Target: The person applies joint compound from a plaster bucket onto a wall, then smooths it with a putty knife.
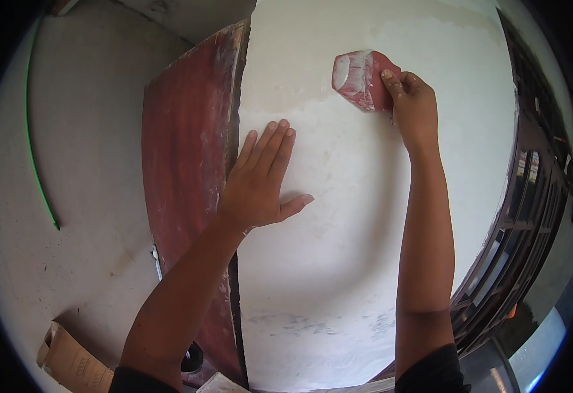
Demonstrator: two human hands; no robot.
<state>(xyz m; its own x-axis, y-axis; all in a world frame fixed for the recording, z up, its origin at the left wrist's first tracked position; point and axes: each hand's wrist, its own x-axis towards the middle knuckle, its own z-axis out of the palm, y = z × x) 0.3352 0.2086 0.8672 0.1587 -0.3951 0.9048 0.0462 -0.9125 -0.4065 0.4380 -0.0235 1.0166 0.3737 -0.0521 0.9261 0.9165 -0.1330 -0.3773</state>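
My right hand [416, 108] pinches a red putty scraper [363, 80] between thumb and fingers, high on the white wall [339, 242]. White paste smears the scraper's left part, thickest near its far edge. Lower and to the left, my left hand [260, 173] lies flat against the wall with its fingers stretched up and the thumb out to the side. Its wrist passes over the edge of a reddish-brown wooden door [185, 144]. A damp-looking, darker band of coating [286, 85] runs across the upper wall near the scraper.
A dark metal window grille [528, 196] borders the wall on the right. On the far left, a green hose or cable [31, 137] hangs along a grey wall [90, 164]. A brown cardboard box [77, 363] stands at the lower left.
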